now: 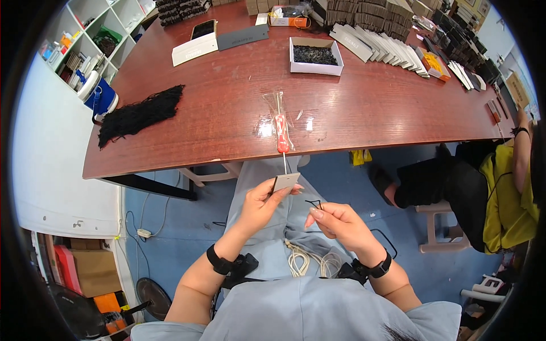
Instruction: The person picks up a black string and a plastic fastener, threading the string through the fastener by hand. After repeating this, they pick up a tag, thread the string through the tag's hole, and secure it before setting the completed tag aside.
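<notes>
Bright glare on tabletop, edges perhaps soft

1. The dark gray card on the table has a line of small letters on it.
2. The white card beside it has pale letters near its bottom edge.
3. The front card in the row of white cards has a line of letters too.
4. The orange and white box has tiny, fuzzy print.
</notes>
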Motion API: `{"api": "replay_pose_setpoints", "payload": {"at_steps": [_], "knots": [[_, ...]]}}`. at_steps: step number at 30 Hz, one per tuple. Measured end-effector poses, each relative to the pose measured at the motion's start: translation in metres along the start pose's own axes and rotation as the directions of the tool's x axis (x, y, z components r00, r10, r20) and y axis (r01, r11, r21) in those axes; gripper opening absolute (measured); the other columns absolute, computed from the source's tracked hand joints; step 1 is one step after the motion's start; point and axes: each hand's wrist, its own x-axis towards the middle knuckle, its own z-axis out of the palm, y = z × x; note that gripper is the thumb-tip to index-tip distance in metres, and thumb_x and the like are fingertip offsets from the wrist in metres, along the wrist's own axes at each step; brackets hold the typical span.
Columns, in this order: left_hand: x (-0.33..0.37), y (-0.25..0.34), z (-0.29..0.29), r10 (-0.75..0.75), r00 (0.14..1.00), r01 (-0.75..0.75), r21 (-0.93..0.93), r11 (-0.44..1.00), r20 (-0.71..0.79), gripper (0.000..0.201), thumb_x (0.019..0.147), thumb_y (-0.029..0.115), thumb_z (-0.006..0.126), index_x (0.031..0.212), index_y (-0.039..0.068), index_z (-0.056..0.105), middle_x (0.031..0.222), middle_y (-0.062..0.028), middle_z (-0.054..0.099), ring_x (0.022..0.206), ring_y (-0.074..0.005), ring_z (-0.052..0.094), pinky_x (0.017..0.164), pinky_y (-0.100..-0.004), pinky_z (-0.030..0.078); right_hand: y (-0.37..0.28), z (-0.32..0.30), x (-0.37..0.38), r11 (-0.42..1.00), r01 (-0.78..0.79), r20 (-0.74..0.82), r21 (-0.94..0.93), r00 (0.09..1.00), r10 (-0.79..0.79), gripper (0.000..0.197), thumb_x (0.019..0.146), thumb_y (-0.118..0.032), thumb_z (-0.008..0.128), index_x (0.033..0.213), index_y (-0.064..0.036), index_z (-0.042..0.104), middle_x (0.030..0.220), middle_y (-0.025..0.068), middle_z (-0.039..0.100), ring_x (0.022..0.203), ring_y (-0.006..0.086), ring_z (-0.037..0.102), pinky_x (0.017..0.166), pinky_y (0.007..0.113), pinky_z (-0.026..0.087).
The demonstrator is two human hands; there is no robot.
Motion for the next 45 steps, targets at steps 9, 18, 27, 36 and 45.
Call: {"api": "replay_pose_setpoints", "payload": {"at_steps": [9, 18, 27, 36, 45], "knots": [[0.011, -0.009, -0.001, -0.012, 1.0, 0.014, -0.099, 0.995, 0.013, 0.022, 0.086, 0.011, 0.04, 0.1, -0.004, 0.049, 0.095, -0.0113, 0.057, 0.089, -0.0188, 0.055, 0.08, -0.0299, 0.042, -0.006, 0.007, 0.007, 1.0, 0.001, 0.028, -0.026, 1.0, 0.0, 0.026, 0.087, -0.024, 0.043, 0.079, -0.0038, 0.058, 0.053, -0.0103, 0.029, 0.049, 0.0007, 0.025, 0.043, 0.018, 0.022], [0.025, -0.011, -0.01, -0.079, 0.997, 0.082, -0.153, 0.985, 0.02, 0.023, 0.087, 0.01, 0.039, 0.104, -0.003, 0.047, 0.095, -0.011, 0.056, 0.087, -0.0162, 0.054, 0.078, -0.027, 0.043, -0.045, 0.014, 0.028, 0.778, 0.405, 0.262, -0.479, 0.913, -0.314, 0.019, 0.084, -0.017, 0.047, 0.078, -0.0023, 0.058, 0.055, 0.0054, 0.044, 0.05, 0.0113, 0.039, 0.05, 0.024, 0.034], [0.026, -0.016, -0.014, -0.007, 0.999, 0.008, -0.033, 0.999, 0.047, 0.021, 0.086, 0.009, 0.039, 0.103, -0.002, 0.046, 0.096, -0.0104, 0.057, 0.088, -0.0175, 0.055, 0.078, -0.0277, 0.042, -0.001, -0.021, 0.065, 0.713, 0.268, 0.036, -0.648, 0.946, -0.323, 0.017, 0.081, -0.014, 0.049, 0.076, -0.0002, 0.058, 0.057, 0.0103, 0.051, 0.051, 0.0123, 0.045, 0.051, 0.025, 0.038], [0.012, -0.001, -0.024, 0.168, 0.98, -0.198, 0.411, 0.89, 0.109, 0.019, 0.082, 0.005, 0.045, 0.096, -0.001, 0.055, 0.086, -0.0083, 0.061, 0.08, -0.0152, 0.058, 0.071, -0.0255, 0.044, -0.022, -0.061, 0.062, 0.972, 0.065, 0.108, -0.227, 0.993, -0.041, 0.02, 0.082, -0.02, 0.052, 0.077, -0.0049, 0.063, 0.053, -0.0082, 0.044, 0.045, 0.0004, 0.023, 0.04, 0.018, 0.018], [-0.007, 0.009, -0.02, 0.302, 0.91, -0.407, 0.482, 0.776, 0.283, 0.022, 0.07, -0.004, 0.052, 0.092, -0.001, 0.055, 0.087, -0.0121, 0.059, 0.079, -0.0268, 0.058, 0.07, -0.0313, 0.045, -0.036, -0.032, 0.066, 0.955, 0.119, 0.201, -0.271, 0.977, -0.065, 0.019, 0.079, -0.013, 0.055, 0.091, 0.0011, 0.06, 0.079, 0.0026, 0.06, 0.07, 0.0036, 0.048, 0.062, 0.017, 0.039]]}}
